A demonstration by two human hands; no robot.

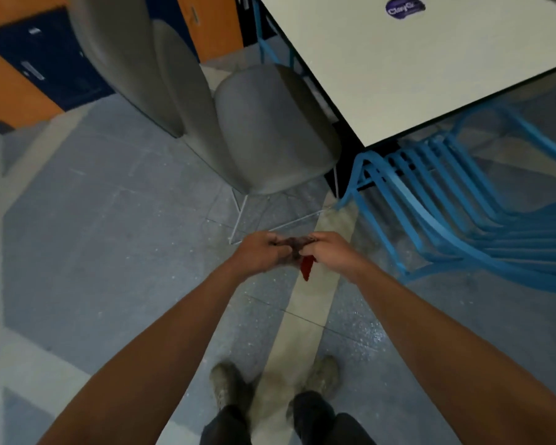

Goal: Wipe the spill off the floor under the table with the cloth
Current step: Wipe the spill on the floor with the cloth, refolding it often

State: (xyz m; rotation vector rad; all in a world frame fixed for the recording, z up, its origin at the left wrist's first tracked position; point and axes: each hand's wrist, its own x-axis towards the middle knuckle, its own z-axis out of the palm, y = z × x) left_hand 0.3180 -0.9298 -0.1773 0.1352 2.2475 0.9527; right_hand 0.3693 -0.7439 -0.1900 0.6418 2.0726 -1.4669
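You are standing on the grey floor (109, 236) near the white desk (430, 69) and grey chair (270, 130), with your left hand (264, 252) and right hand (326, 252) both gripping the bunched cloth (297, 248) between them, above the floor.

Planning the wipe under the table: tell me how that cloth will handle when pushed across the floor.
Probably floppy: the cloth bunches between the left hand and right hand, a red corner hanging limp. Likely light, since fingertips alone hold it. It may crumple rather than slide flat.
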